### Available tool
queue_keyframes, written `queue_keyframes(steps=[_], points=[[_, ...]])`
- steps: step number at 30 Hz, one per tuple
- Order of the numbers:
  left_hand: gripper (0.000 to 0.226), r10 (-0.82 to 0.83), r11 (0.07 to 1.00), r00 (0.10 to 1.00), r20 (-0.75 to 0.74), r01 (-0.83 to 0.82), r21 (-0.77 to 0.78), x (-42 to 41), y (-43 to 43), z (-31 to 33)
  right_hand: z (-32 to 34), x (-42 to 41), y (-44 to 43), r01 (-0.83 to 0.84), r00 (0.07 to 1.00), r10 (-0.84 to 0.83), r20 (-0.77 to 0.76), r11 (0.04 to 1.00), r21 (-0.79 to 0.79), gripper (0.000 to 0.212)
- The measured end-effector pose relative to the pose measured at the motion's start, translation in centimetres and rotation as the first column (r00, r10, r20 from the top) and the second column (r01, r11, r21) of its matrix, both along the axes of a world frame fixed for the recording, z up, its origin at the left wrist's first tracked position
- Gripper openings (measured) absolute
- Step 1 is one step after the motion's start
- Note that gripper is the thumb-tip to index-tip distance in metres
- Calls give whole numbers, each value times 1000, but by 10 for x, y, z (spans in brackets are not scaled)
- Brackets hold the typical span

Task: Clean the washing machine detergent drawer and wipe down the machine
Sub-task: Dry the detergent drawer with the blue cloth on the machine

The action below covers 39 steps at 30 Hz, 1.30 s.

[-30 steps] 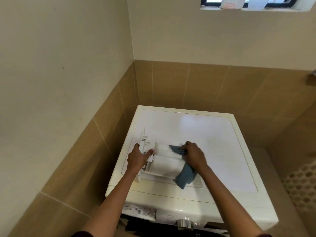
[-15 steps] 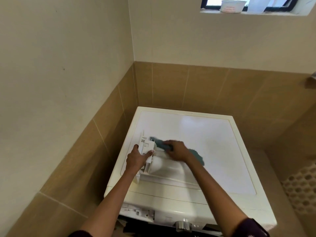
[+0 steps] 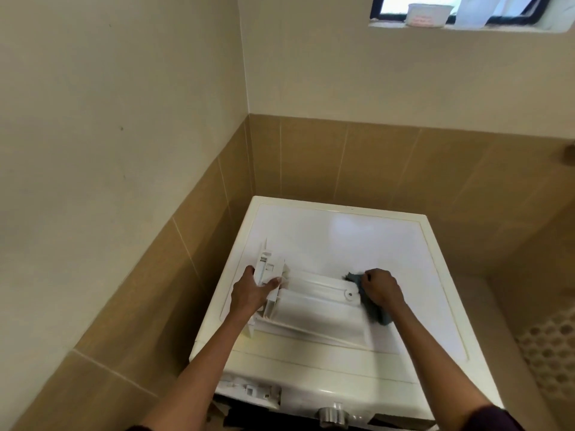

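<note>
The white detergent drawer [image 3: 314,309] lies on its side on top of the white washing machine [image 3: 342,237]. My left hand [image 3: 253,290] grips the drawer's front panel end at the left and steadies it. My right hand [image 3: 381,287] holds a blue-grey cloth [image 3: 373,309] bunched in its fingers and presses it on the drawer's right end. Part of the cloth hangs below that hand over the drawer's edge.
The machine stands in a corner with tan tiled walls at the left and back. The empty drawer slot [image 3: 249,391] and a silver dial [image 3: 331,415] show on its front. A window sill [image 3: 435,26] high up carries a white tub. A patterned floor mat [image 3: 547,353] lies at the right.
My right hand has swept the cloth from the drawer's left end, near the front panel, along to its right end. My left hand has kept its grip on the panel.
</note>
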<state>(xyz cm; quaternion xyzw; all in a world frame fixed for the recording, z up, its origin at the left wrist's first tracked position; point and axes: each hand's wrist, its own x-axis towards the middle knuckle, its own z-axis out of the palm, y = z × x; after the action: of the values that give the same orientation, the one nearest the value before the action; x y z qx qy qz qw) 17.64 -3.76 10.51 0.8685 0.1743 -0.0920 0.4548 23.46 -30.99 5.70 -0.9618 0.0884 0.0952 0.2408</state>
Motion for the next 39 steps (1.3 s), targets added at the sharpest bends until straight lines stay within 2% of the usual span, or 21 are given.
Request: queue_keyframes(steps=[3, 7, 9, 13, 15, 21, 25, 28, 30, 32, 34, 36, 37, 39], points=[[67, -9, 1000, 997, 74, 11, -26, -4, 0, 2, 20, 7, 1, -10, 992, -4, 127, 994, 106, 37], [105, -52, 985, 984, 169, 79, -153, -7, 10, 3, 58, 12, 32, -162, 933, 97, 346, 973, 164, 32], [97, -74, 982, 987, 141, 97, -164, -5, 17, -3, 71, 11, 53, -287, 888, 196, 417, 943, 168, 33], [67, -84, 975, 983, 160, 115, -192, 1, 21, -7, 71, 9, 94, -481, 827, 452, 335, 877, 5, 35], [65, -62, 972, 983, 174, 99, -214, 1, 21, -6, 65, 10, 102, -488, 815, 469, 340, 872, -33, 34], [65, -36, 975, 979, 199, 77, -206, 3, 20, -10, 59, 0, 67, -352, 861, 311, 403, 935, 31, 28], [70, -57, 976, 976, 209, 98, -194, 6, 23, -8, 45, -19, 20, -274, 893, 252, 372, 962, 6, 24], [76, -90, 970, 977, 192, 130, -207, 8, 23, -8, 39, -29, -2, -215, 920, 168, 355, 972, 96, 22], [77, -93, 965, 977, 190, 135, -223, 8, 22, -10, 42, -28, -5, -155, 934, 114, 338, 983, 99, 24], [73, -81, 962, 979, 186, 126, -242, 5, 20, -11, 51, -22, 1, -103, 923, 63, 380, 991, 86, 33], [64, -68, 963, 980, 187, 113, -245, 3, 19, -12, 70, -14, 19, -131, 880, 32, 473, 975, 178, 35], [62, -68, 966, 979, 191, 113, -234, 3, 21, -14, 91, -7, 47, -285, 836, 117, 536, 928, 241, 39], [66, -73, 966, 979, 190, 117, -231, 3, 21, -14, 98, -6, 63, -369, 828, 215, 517, 904, 214, 40], [74, -77, 964, 980, 182, 119, -236, 3, 22, -14, 103, -6, 93, -503, 793, 432, 430, 862, 61, 43]])
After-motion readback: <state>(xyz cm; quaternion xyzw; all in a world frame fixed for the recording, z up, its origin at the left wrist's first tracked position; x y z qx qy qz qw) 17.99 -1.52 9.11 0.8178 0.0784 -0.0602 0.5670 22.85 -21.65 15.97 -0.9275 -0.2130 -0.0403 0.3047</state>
